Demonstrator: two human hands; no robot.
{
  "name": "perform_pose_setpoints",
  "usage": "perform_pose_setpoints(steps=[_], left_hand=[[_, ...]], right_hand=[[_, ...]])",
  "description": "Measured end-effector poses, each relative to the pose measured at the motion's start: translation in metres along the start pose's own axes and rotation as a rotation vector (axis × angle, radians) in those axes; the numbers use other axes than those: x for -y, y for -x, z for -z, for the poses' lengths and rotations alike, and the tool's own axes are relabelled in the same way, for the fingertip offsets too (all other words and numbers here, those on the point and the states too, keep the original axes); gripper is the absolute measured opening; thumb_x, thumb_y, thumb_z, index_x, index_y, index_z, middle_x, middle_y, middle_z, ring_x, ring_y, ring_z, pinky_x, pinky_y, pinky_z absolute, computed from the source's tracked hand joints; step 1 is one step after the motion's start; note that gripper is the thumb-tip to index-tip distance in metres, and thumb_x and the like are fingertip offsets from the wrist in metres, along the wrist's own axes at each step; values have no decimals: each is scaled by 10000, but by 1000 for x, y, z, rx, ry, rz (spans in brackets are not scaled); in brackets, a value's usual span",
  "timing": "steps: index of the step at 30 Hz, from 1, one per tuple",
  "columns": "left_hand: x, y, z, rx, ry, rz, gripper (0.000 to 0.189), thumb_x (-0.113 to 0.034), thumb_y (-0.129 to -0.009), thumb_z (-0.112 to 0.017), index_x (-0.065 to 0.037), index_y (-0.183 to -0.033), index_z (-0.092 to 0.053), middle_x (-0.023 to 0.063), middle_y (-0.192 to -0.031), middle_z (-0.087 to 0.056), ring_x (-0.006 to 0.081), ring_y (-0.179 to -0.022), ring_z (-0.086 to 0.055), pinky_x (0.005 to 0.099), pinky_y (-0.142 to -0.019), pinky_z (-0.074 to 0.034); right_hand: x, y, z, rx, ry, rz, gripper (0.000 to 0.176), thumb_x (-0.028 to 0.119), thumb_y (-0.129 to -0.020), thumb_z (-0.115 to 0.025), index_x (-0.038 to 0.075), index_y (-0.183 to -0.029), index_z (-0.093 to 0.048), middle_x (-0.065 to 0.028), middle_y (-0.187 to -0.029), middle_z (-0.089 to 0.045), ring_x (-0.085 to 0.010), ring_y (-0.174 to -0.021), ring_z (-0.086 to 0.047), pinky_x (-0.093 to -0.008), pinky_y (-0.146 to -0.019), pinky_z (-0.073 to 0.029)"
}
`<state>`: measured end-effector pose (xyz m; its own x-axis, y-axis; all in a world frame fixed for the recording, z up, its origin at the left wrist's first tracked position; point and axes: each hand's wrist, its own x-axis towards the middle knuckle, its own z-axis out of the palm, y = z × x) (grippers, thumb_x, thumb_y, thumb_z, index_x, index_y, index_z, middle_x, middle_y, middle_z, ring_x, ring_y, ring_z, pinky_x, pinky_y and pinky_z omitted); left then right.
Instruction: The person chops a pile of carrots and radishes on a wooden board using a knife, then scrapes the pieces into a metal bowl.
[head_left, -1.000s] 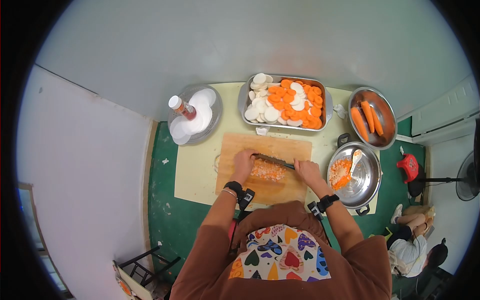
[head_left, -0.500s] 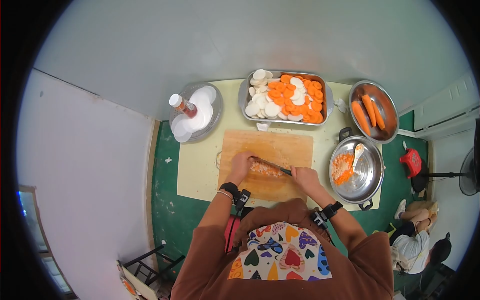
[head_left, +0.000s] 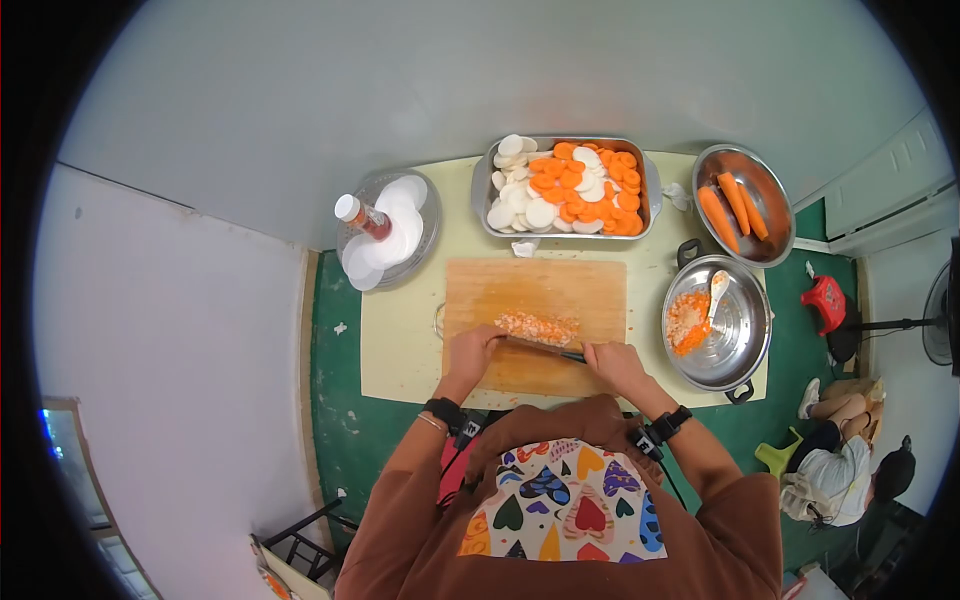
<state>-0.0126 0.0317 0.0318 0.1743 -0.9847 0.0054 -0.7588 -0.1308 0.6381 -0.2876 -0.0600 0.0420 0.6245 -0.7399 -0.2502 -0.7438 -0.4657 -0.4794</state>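
Observation:
My right hand [head_left: 615, 366] is closed round the dark handle of a kitchen knife [head_left: 545, 348]. At the other end of the blade, the fingers of my left hand [head_left: 472, 356] pinch the tip. The knife lies crosswise, low over a wooden cutting board [head_left: 590, 290]. Just beyond the blade, a band of finely chopped orange and white vegetable [head_left: 540, 327] is spread along the board. A steel pot [head_left: 745, 345] with dark handles stands to the right, holding similar chopped bits and a pale spoon [head_left: 717, 290].
Behind the board stands a metal tray [head_left: 652, 195] of sliced carrot and white rounds. A steel bowl [head_left: 777, 190] holds whole carrots at back right. At back left, a bottle [head_left: 364, 217] and white discs rest on a round plate [head_left: 428, 225]. Another person [head_left: 840, 475] sits at far right.
The knife and both hands have moved toward my body, from over the chopped vegetable to its near side. The pile now shows as a fuller band beyond the blade.

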Motion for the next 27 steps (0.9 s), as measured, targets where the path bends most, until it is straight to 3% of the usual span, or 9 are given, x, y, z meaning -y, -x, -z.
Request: perform_pose_setpoints(steps=[8, 17, 22, 27], left_hand=[[30, 18, -28, -23, 50, 58, 178, -23, -786, -654, -63, -950, -711, 144, -928, -694, 331, -839, -661, 401, -735, -527], [23, -24, -29, -91, 164, -44, 197, 21, -780, -643, -36, -961, -695, 171, -913, -677, 358, -849, -647, 408, -742, -517], [18, -36, -44, -102, 230, -3, 193, 23, -776, -646, -35, -954, -692, 153, -884, -650, 349, -831, -635, 401, -720, -510], [18, -27, -49, -165, 286, 2, 142, 18, -780, -651, -32, -906, -695, 138, -858, -621, 335, -815, -623, 388, -699, -501]], right_hand=[[-9, -11, -34, 18, 51, 30, 512, 348, -984, -415, 32, -675, -673, -206, -632, -637, -388, -614, -643, -492, -602, -515], [-7, -17, -7, -116, 30, -45, 517, 353, -993, -397, 16, -707, -665, -216, -665, -640, -403, -630, -636, -502, -624, -513], [-17, -29, -18, -72, -17, -151, 541, 379, -989, -390, 3, -729, -679, -225, -701, -658, -414, -681, -651, -509, -681, -520], [-8, -28, -9, -96, 56, -130, 560, 370, -994, -394, 5, -662, -658, -225, -655, -638, -409, -636, -642, -500, -648, -524]])
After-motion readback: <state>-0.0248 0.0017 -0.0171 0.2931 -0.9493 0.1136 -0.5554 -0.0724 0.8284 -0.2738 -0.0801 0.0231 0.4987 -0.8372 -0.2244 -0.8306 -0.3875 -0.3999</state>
